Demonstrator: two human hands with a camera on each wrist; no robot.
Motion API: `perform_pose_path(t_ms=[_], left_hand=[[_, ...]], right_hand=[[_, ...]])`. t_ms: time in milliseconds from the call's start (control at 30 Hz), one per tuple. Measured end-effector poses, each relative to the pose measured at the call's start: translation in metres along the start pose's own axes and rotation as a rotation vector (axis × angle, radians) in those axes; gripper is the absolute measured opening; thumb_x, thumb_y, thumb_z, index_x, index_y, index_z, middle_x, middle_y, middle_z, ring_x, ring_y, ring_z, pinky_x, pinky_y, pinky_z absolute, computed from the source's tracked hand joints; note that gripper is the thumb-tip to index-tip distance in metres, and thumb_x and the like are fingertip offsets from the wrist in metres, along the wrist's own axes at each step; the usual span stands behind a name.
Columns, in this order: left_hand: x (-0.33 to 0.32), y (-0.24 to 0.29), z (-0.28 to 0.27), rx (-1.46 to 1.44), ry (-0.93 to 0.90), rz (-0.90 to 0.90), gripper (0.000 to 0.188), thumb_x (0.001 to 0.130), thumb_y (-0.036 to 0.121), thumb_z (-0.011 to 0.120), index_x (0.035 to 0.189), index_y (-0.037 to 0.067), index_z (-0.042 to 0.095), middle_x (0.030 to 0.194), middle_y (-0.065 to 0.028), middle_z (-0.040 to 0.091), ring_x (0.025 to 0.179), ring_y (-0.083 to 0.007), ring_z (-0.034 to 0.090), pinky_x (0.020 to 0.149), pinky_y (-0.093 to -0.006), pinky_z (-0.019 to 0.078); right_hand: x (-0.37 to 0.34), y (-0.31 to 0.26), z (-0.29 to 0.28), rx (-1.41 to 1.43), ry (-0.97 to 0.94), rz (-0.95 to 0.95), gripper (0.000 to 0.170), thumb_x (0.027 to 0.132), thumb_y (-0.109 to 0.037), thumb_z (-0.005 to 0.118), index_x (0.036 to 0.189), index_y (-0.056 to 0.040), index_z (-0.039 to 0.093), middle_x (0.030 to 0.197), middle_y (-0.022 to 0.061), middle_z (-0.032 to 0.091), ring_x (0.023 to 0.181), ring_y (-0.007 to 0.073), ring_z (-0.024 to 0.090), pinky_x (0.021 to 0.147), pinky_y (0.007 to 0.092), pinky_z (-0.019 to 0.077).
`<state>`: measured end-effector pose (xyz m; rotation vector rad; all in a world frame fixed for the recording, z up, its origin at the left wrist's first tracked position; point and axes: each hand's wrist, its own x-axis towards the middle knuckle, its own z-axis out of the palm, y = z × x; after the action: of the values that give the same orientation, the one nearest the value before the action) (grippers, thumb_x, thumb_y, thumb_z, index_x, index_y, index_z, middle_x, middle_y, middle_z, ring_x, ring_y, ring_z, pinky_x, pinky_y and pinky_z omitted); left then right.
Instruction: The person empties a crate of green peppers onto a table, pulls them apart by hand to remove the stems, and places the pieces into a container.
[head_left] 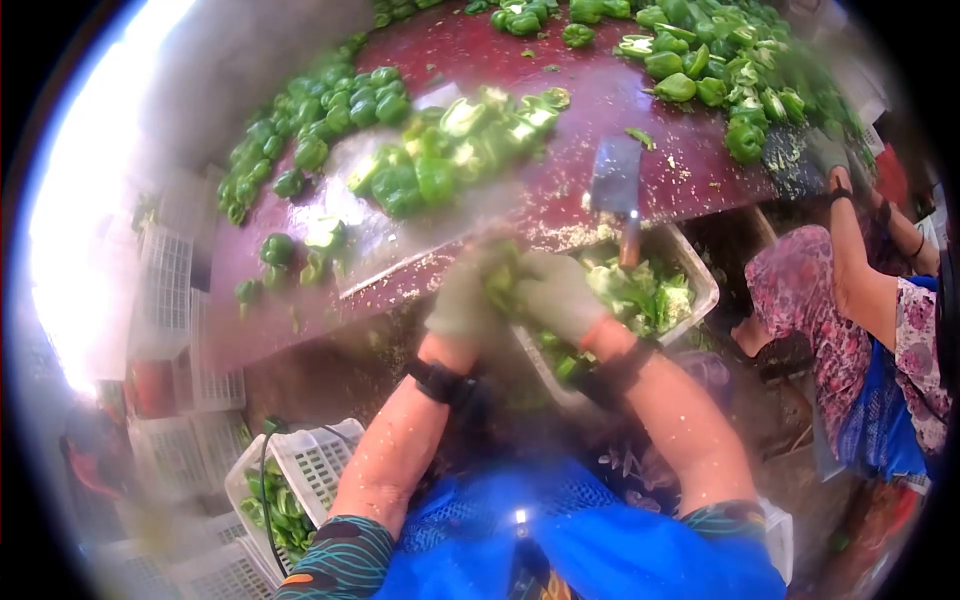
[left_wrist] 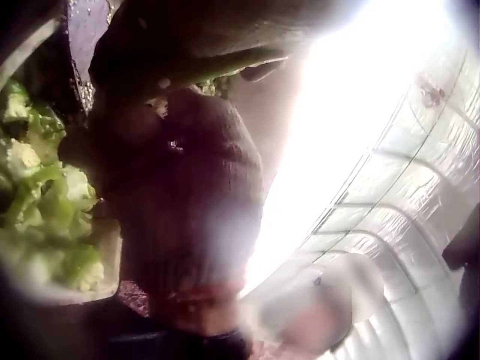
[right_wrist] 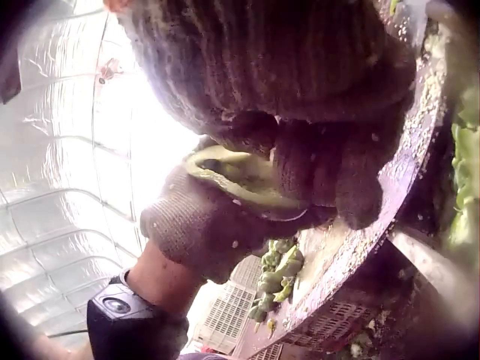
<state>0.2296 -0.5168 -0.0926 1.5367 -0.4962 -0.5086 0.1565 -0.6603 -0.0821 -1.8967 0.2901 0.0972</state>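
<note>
The gloved left hand [head_left: 462, 300] cradles a green pepper half [right_wrist: 244, 184], fingers wrapped round its outside, and good work here calls for a grip firm enough to steady the wall without squashing it. The gloved right hand [head_left: 560, 292] has its fingers curled over the rim and into the opening, gripping from the other side, though shadow and blur hide whether the fingertips pinch the core or only the flesh. A pull begun close to the stem end, with the pressure spread along the wall, would likely free the core whole and spare the half from splitting. Working low, towards the white crate [head_left: 708, 285] below the near edge of the red table [head_left: 430, 50], should catch whatever drops; the right hand ought to swing wide of the cleaver [head_left: 615, 175], whose blade lies on the table and whose handle juts past that near edge. The half sits between the two hands, touching both, by the table's near edge on the person's side
</note>
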Motion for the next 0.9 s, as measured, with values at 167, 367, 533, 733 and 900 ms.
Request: perform_pose_path(t_ms=[167, 367, 533, 733, 900], left_hand=[[-0.003, 0.009, 0.002, -0.317, 0.129, -0.149, 0.031, 0.094, 0.010, 0.053, 0.124, 0.005, 0.056, 0.110, -0.0118, 0.063, 0.100, -0.0269, 0.063, 0.090, -0.0406, 0.0543], [-0.010, 0.026, 0.004, -0.329, 0.212, -0.083, 0.032, 0.096, 0.016, 0.056, 0.126, 0.007, 0.056, 0.115, -0.0116, 0.063, 0.105, -0.0284, 0.063, 0.095, -0.0439, 0.0530], [-0.008, 0.037, 0.004, -0.725, 0.159, -0.135, 0.035, 0.097, 0.021, 0.056, 0.129, 0.006, 0.054, 0.117, -0.0119, 0.063, 0.108, -0.0287, 0.063, 0.097, -0.0442, 0.0527], [-0.003, 0.020, 0.007, -0.251, 0.085, -0.008, 0.037, 0.098, 0.021, 0.055, 0.131, 0.005, 0.050, 0.116, -0.0134, 0.062, 0.104, -0.0269, 0.063, 0.092, -0.0415, 0.0545], [-0.005, 0.026, 0.016, -0.267, 0.082, -0.065, 0.038, 0.095, 0.016, 0.058, 0.130, 0.004, 0.050, 0.113, -0.0134, 0.062, 0.100, -0.0255, 0.064, 0.089, -0.0382, 0.0552]], right_hand=[[-0.010, -0.008, -0.010, 0.280, 0.037, 0.003, 0.007, 0.079, -0.012, 0.070, 0.083, -0.0078, 0.072, 0.083, 0.0092, 0.069, 0.082, 0.0242, 0.066, 0.079, 0.0380, 0.0548], [0.000, 0.024, -0.014, 0.073, 0.105, -0.175, 0.010, 0.085, -0.015, 0.067, 0.090, -0.0092, 0.073, 0.086, 0.0091, 0.067, 0.089, 0.0248, 0.064, 0.084, 0.0383, 0.0539], [-0.015, -0.007, -0.038, -0.473, 0.029, -0.028, 0.025, 0.092, -0.025, 0.056, 0.095, -0.0046, 0.070, 0.092, 0.0167, 0.068, 0.091, 0.0334, 0.066, 0.089, 0.0440, 0.0513], [-0.027, -0.023, -0.032, -0.188, 0.000, -0.180, 0.027, 0.091, -0.030, 0.059, 0.107, -0.0094, 0.064, 0.090, 0.0188, 0.067, 0.088, 0.0355, 0.066, 0.083, 0.0458, 0.0509], [-0.028, -0.029, -0.033, -0.201, -0.060, -0.063, 0.033, 0.088, -0.030, 0.061, 0.113, -0.0094, 0.062, 0.095, 0.0195, 0.069, 0.093, 0.0386, 0.066, 0.082, 0.0457, 0.0508]])
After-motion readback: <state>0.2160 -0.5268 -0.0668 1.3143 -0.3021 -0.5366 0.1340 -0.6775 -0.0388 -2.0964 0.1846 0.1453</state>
